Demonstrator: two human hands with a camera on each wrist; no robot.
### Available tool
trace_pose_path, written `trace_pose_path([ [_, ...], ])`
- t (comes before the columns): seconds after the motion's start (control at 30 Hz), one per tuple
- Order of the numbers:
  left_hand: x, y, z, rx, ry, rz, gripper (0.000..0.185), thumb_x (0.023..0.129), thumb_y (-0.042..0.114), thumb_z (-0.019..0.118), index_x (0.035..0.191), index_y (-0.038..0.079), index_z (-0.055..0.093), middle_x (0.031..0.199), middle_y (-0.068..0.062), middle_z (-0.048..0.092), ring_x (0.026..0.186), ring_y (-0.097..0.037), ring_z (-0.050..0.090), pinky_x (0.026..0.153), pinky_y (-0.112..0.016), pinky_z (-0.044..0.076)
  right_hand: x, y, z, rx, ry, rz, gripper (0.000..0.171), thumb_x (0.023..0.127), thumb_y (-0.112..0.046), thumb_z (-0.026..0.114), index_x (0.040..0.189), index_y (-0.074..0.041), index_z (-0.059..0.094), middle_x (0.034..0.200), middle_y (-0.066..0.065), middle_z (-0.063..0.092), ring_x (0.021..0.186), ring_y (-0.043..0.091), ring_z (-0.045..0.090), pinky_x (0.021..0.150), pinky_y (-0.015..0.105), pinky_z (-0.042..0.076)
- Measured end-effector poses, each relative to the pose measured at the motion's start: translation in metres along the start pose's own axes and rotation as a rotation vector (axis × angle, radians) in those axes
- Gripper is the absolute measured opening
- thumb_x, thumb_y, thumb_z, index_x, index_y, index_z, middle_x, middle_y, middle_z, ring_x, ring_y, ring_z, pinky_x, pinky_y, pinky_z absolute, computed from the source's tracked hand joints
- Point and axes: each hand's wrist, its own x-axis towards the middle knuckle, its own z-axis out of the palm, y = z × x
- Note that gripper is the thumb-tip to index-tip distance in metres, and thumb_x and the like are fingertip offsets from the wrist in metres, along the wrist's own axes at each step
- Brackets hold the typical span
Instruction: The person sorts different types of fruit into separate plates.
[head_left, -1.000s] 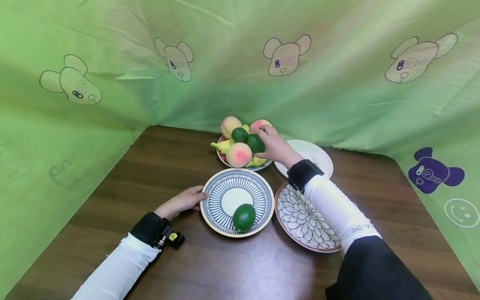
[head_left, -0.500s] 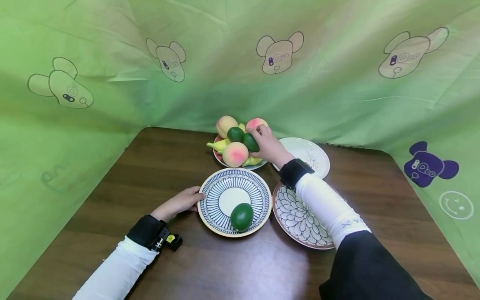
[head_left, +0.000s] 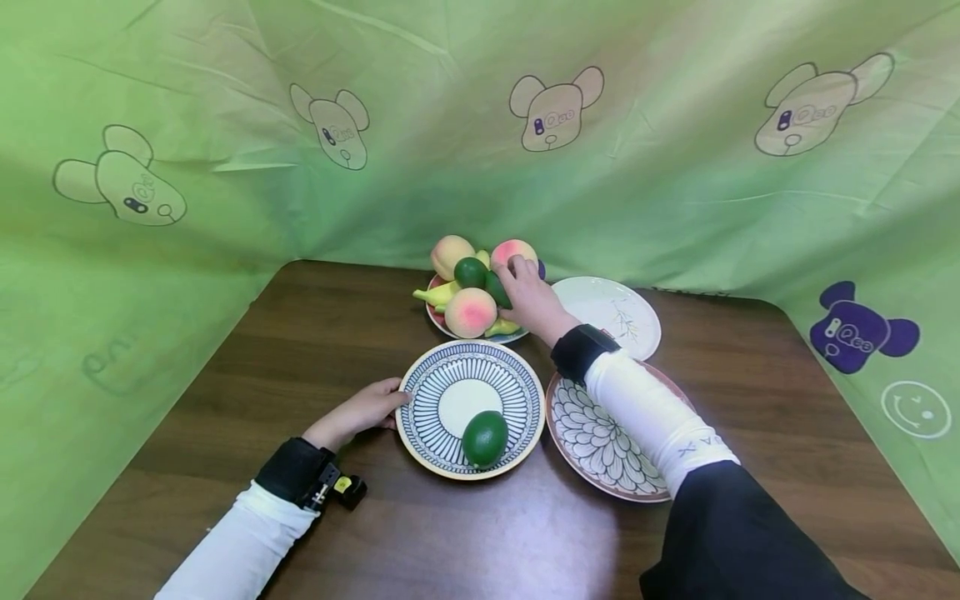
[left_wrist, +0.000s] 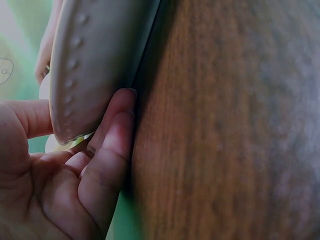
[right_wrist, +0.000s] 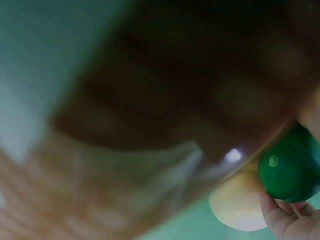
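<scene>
Right hand (head_left: 525, 298) closes on a lime (head_left: 497, 288) in the fruit pile at 12 o'clock. Left hand (head_left: 362, 411) pinches the striped plate's (head_left: 427, 392) 9 o'clock rim. Step, as judged: picking; a clean lift is needed next.

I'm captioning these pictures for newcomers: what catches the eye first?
The heaped fruit plate at the table's far edge, with peaches, stands out, and the right hand grips a green fruit on it. Nearer, a lone lime lies on the striped plate, whose rim the left hand holds. A green cloth with cartoon bears hangs behind.
</scene>
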Motion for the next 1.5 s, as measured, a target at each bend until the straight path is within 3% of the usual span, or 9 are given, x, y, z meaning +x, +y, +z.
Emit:
trace_pose_path([
  [0.83, 0.0, 0.003, 0.004, -0.001, 0.023, -0.024, 0.045, 0.104, 0.014, 0.044, 0.14, -0.013, 0.044, 0.086, 0.001, 0.064, 0.071, -0.004, 0.06, 0.064, -0.018, 0.051, -0.009, 0.0, -0.001, -0.027, 0.056, -0.008, 0.072, 0.087, -0.016, 0.08, 0.148, -0.006, 0.043, 0.128, 0.022, 0.046, 0.117, 0.039, 0.048, 0.078, 0.049, 0.061],
  [1.23, -0.002, 0.003, 0.002, 0.016, 0.034, -0.022, 0.046, 0.105, 0.015, 0.044, 0.14, -0.014, 0.044, 0.085, 0.001, 0.064, 0.071, -0.004, 0.06, 0.064, -0.018, 0.051, -0.017, 0.002, -0.015, -0.029, 0.044, -0.006, 0.068, 0.087, -0.015, 0.078, 0.146, -0.005, 0.044, 0.136, 0.023, 0.048, 0.124, 0.041, 0.05, 0.087, 0.052, 0.06],
  [1.5, -0.002, 0.003, 0.003, 0.026, 0.047, -0.036, 0.045, 0.104, 0.014, 0.044, 0.14, -0.013, 0.045, 0.086, 0.0, 0.063, 0.071, -0.004, 0.059, 0.064, -0.018, 0.051, -0.03, -0.003, -0.031, -0.011, 0.004, -0.013, 0.075, 0.088, -0.014, 0.079, 0.151, -0.002, 0.04, 0.144, 0.026, 0.049, 0.133, 0.041, 0.049, 0.105, 0.052, 0.053],
])
